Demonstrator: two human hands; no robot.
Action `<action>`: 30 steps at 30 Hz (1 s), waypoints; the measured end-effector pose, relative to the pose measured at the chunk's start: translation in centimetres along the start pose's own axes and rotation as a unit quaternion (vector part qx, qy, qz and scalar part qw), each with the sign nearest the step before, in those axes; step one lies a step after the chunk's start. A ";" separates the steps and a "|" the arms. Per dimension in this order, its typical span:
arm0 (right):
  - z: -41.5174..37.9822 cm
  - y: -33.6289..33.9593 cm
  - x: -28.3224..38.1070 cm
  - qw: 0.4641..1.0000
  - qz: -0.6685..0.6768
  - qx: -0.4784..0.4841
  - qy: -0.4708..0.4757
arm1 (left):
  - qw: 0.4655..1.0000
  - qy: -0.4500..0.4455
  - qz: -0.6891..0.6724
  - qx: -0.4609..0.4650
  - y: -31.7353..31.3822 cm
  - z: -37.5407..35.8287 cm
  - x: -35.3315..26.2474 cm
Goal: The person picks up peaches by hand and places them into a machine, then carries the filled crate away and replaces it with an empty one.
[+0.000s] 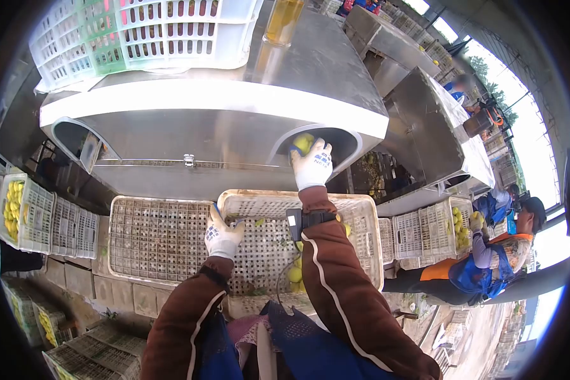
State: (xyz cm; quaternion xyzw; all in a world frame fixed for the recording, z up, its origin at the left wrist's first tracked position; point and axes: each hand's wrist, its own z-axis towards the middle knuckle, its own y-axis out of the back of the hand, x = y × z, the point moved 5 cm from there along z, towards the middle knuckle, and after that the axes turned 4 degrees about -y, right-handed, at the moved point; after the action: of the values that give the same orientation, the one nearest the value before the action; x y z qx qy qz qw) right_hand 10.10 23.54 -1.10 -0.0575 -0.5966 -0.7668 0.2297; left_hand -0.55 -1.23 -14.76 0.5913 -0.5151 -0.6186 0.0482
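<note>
My right hand [313,166], in a white glove with blue print, holds a yellow-green fruit [303,142] that looks like a lemon. It is at the oval opening [343,147] in the front of a steel bench [234,120]. My left hand [223,235], gloved too, rests where two plastic crates meet, its thumb spread from the fingers. Beneath my arms stands a crate [250,265] with several yellow-green fruits [296,273] on its right side, partly hidden by my right forearm. Left of it is a dirty white crate [161,237] with a grid surface.
On the bench are a white-and-green crate [139,38] and a cup of amber liquid [283,22]. Another oval opening [82,142] is at the left. Fruit crates stand left [19,212] and right [453,221]. A co-worker [503,253] handles fruit at the right.
</note>
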 end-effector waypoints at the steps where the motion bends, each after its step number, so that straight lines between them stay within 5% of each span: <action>1: 0.2 0.0 -0.4 0.999 -0.003 -0.044 0.019 | 1.000 -0.012 0.005 -0.017 -0.1 0.0 0.0; 7: -3.0 4.0 -10.4 0.953 0.192 0.016 0.235 | 0.999 -0.025 -0.026 -0.023 -0.3 0.3 0.2; 9: -4.9 -0.1 -18.1 0.970 0.161 0.147 0.103 | 0.998 -0.040 -0.031 -0.028 -0.8 0.8 0.9; 11: -7.4 -4.7 -23.6 0.958 -0.131 0.249 0.052 | 1.000 -0.022 -0.003 -0.023 -0.5 0.3 0.3; 15: -10.1 -12.0 -25.8 0.941 -0.138 0.297 -0.086 | 1.000 -0.007 0.003 -0.010 -0.3 0.3 -0.3; 16: -10.2 -13.8 -25.6 0.946 -0.151 0.277 -0.078 | 0.997 -0.055 -0.005 -0.053 -0.4 0.3 -0.3; 19: -9.8 -15.8 -25.0 0.943 -0.204 0.226 -0.136 | 1.000 -0.012 0.006 -0.010 -0.8 0.6 0.4; 23: -8.9 -13.8 -25.0 0.913 -0.029 0.377 -0.155 | 0.999 -0.034 0.007 -0.034 -1.2 0.7 1.2; 27: -10.1 -6.5 -20.7 0.965 0.176 0.154 0.119 | 0.999 -0.018 0.009 -0.027 -0.8 0.4 0.4; 29: -9.4 -1.8 -15.6 0.913 0.367 0.155 0.092 | 1.000 -0.007 0.011 -0.014 -0.5 0.3 0.2; 30: -8.8 0.4 -13.0 0.925 0.340 0.073 0.155 | 1.000 -0.002 0.022 -0.009 -0.5 0.2 0.1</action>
State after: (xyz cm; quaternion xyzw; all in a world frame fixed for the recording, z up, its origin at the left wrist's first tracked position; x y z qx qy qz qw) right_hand 23.40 18.88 -7.94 -0.1203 -0.5522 -0.5964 0.5700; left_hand -0.51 -0.94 -15.21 0.5781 -0.5224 -0.6233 0.0666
